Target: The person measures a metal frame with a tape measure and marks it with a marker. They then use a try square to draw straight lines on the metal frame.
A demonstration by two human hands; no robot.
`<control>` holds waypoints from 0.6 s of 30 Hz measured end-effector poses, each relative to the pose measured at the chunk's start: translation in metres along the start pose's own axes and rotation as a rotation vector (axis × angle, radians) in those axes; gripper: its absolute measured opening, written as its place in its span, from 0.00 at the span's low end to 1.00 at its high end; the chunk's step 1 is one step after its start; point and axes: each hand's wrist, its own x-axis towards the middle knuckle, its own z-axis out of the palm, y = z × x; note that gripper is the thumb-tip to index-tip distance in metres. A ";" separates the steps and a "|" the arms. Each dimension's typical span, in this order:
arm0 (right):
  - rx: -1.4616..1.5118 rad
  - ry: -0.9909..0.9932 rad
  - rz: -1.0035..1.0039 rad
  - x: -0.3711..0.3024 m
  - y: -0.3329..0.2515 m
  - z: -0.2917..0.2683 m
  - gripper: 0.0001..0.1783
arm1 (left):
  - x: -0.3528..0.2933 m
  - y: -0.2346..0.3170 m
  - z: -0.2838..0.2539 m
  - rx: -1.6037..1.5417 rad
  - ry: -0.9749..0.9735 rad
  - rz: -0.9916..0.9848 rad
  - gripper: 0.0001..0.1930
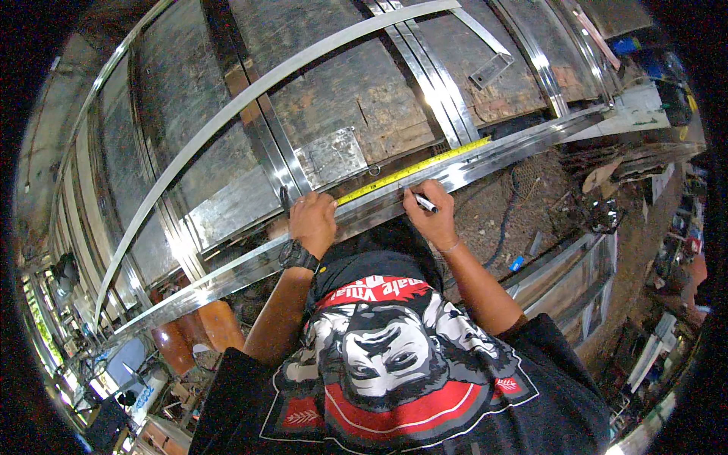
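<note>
The person leans over a long shiny metal bar (523,144) that runs from the lower left up toward the right across the work area. A yellow tape measure blade (413,168) lies stretched along the bar's upper edge.

The left hand (312,220), with a dark wristwatch (297,256) on its wrist, is pressed palm-down on the near end of the tape, fingers curled over it and pinning it against the bar. The right hand (431,208) is closed around a marker pen (423,202), its tip pointing down at the bar just beside the tape; whether the tip actually touches the metal is hard to tell from this height.

Beyond the bar lies a frame of more polished metal strips, among them a long curved strip (250,95) arching from left to upper right, set over grey sheet panels (334,155). A small flat bracket (491,70) lies further up. To the right, the ground is dirt strewn with scraps, with a black cable (509,227) trailing across it. Orange-brown clay jars (205,327) stand at lower left.
</note>
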 end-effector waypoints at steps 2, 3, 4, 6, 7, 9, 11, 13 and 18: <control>0.060 0.042 0.038 -0.003 0.002 0.002 0.09 | 0.000 0.001 0.000 -0.002 -0.008 -0.008 0.08; 0.091 0.062 0.056 -0.005 0.003 0.002 0.09 | 0.000 -0.002 -0.001 -0.012 -0.019 -0.007 0.08; 0.101 0.073 0.055 -0.006 0.005 0.001 0.09 | 0.000 -0.003 -0.001 -0.023 -0.030 -0.007 0.08; 0.128 0.095 0.052 -0.008 0.007 0.002 0.09 | 0.000 -0.002 0.000 -0.055 0.003 0.005 0.08; 0.133 0.088 0.110 -0.011 0.008 0.002 0.09 | 0.000 -0.003 0.000 -0.067 0.019 0.010 0.09; 0.142 0.069 0.224 -0.016 0.009 0.000 0.09 | -0.002 -0.003 0.000 -0.045 0.018 0.020 0.09; 0.163 0.078 0.195 -0.014 0.006 0.000 0.09 | -0.001 -0.004 -0.001 -0.043 0.016 0.025 0.09; 0.168 0.071 0.203 -0.014 0.004 -0.001 0.09 | -0.002 -0.007 0.001 -0.064 0.009 0.024 0.08; 0.126 0.071 0.240 -0.013 0.006 -0.001 0.09 | -0.002 -0.006 0.003 -0.060 0.021 0.005 0.09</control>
